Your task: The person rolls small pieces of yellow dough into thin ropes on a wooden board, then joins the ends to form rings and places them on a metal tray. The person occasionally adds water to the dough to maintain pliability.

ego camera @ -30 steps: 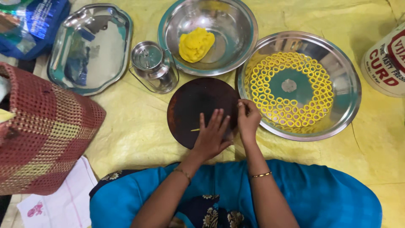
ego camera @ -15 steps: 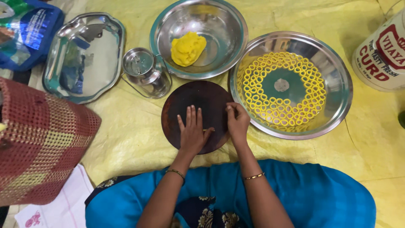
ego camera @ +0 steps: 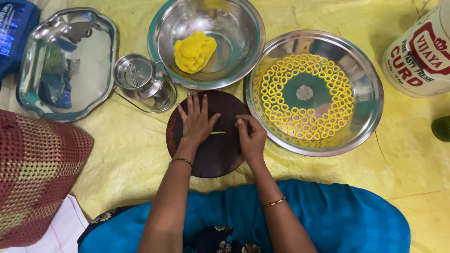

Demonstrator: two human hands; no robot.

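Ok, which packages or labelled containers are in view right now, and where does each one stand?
Tub: far right edge, partly cut off; round, white, with a red and white printed label.
Pouch: top left corner, beside the steel tray; blue, with small pale print.
No signs or screens.

Matt dark wooden board [ego camera: 213, 154], glossy steel plate [ego camera: 365, 84], crinkled yellow sheet [ego camera: 126, 154].

A crinkled yellow plastic sheet [ego camera: 117, 154] covers the whole floor under soft, even light, with a red and tan crocheted bag [ego camera: 35, 173] lying at its left edge.
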